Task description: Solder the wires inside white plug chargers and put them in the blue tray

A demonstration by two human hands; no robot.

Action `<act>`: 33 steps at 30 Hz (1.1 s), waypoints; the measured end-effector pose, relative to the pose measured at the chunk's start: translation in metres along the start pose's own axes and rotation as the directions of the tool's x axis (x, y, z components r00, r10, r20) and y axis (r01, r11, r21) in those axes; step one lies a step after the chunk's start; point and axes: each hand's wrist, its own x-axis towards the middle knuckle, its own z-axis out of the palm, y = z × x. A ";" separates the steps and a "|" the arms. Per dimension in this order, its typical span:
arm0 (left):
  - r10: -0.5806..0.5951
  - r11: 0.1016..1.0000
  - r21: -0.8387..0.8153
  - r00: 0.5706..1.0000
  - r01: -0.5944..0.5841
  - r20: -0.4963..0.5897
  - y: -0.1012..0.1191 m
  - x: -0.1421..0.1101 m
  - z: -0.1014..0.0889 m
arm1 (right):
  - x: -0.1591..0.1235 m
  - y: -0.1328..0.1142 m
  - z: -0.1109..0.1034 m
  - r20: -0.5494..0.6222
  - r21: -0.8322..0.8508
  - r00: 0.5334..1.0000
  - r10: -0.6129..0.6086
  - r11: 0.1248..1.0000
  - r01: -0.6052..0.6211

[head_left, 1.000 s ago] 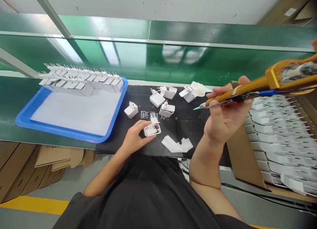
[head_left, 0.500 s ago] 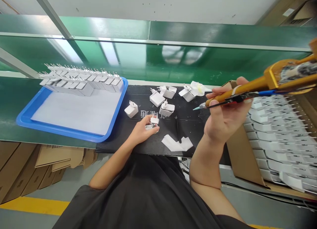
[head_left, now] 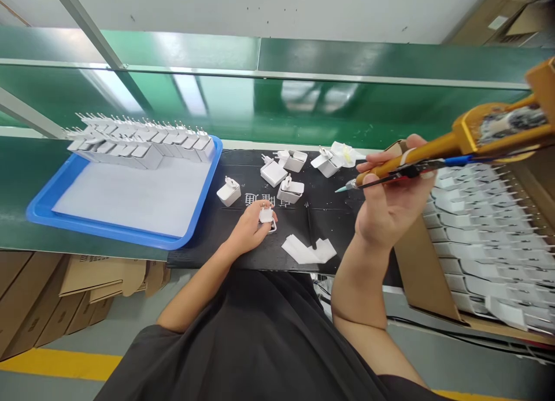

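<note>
My left hand is closed around a white plug adapter, its prongs pointing away from me and its lid part tilted above the housing. My right hand grips a gold glue dispenser with a pale blue tapered tip, held in the air above the black mat. Beyond my left hand, several white adapters sit on the mat, among them one adapter on its own and another with a raised lid. Between my hands lie a thin black tool and a folded white cloth.
A blue tray with rows of white adapters stands at left. To the right, a cardboard box holds many more adapters. A crumpled wipe lies at the mat's back. Flattened cartons stand below left.
My left hand has turned the adapter slightly, and its lid part now tilts more toward me. The dispenser stays in my right hand, barely shifted. The whole view has moved slightly.
</note>
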 end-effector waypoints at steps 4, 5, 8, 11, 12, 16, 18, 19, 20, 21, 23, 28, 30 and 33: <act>0.081 0.983 0.159 0.993 -0.095 0.090 0.007 -0.005 -0.011 | 0.000 -0.003 0.000 0.005 -0.045 1.000 0.026 0.999 -0.026; 0.080 0.977 0.189 0.991 -0.098 0.103 0.010 -0.007 -0.013 | 0.000 -0.004 0.001 0.005 -0.050 1.000 0.030 0.998 -0.029; 0.113 0.955 0.268 0.992 -0.126 0.065 0.013 -0.014 -0.015 | -0.001 -0.004 0.000 0.005 -0.055 0.999 0.034 0.998 -0.034; 0.152 0.946 0.289 0.988 -0.144 -0.007 0.013 -0.020 -0.011 | -0.001 -0.003 0.000 0.001 -0.071 0.999 0.037 0.997 -0.037; 0.151 0.947 0.290 0.988 -0.137 -0.026 0.013 -0.022 -0.009 | -0.001 -0.003 0.000 -0.005 -0.069 0.999 0.040 0.997 -0.040; 0.135 0.918 0.385 0.988 -0.095 -0.077 0.017 -0.026 0.006 | -0.001 -0.002 0.001 -0.019 -0.032 0.999 0.032 0.999 -0.032; 0.112 0.873 0.487 0.986 -0.039 -0.121 0.021 -0.026 0.016 | -0.001 -0.002 0.002 -0.018 -0.034 0.999 0.033 0.999 -0.033; 0.099 0.847 0.532 0.985 -0.007 -0.144 0.022 -0.026 0.021 | -0.001 -0.003 0.002 -0.019 -0.040 0.999 0.038 0.998 -0.038; 0.087 0.823 0.568 0.983 0.020 -0.162 0.023 -0.025 0.025 | -0.001 -0.004 0.003 -0.021 -0.045 0.999 0.042 0.998 -0.043; 0.081 0.803 0.595 0.981 0.040 -0.175 0.023 -0.024 0.029 | -0.001 -0.005 0.003 -0.025 -0.046 0.999 0.045 0.998 -0.047; 0.082 0.774 0.631 0.980 0.052 -0.181 0.023 -0.021 0.034 | -0.001 -0.005 0.003 -0.026 -0.037 0.999 0.048 0.998 -0.049; 0.044 0.718 0.689 0.981 0.101 -0.190 0.024 -0.014 0.038 | -0.002 -0.005 0.001 -0.017 -0.009 0.999 0.041 0.999 -0.041; 0.027 0.696 0.710 0.984 0.106 -0.174 0.027 -0.014 0.038 | -0.003 -0.006 0.000 -0.021 -0.037 0.998 0.056 0.998 -0.057; 0.009 0.696 0.712 0.991 0.091 -0.136 0.033 -0.015 0.035 | -0.003 -0.007 -0.001 -0.029 -0.055 0.997 0.069 0.996 -0.071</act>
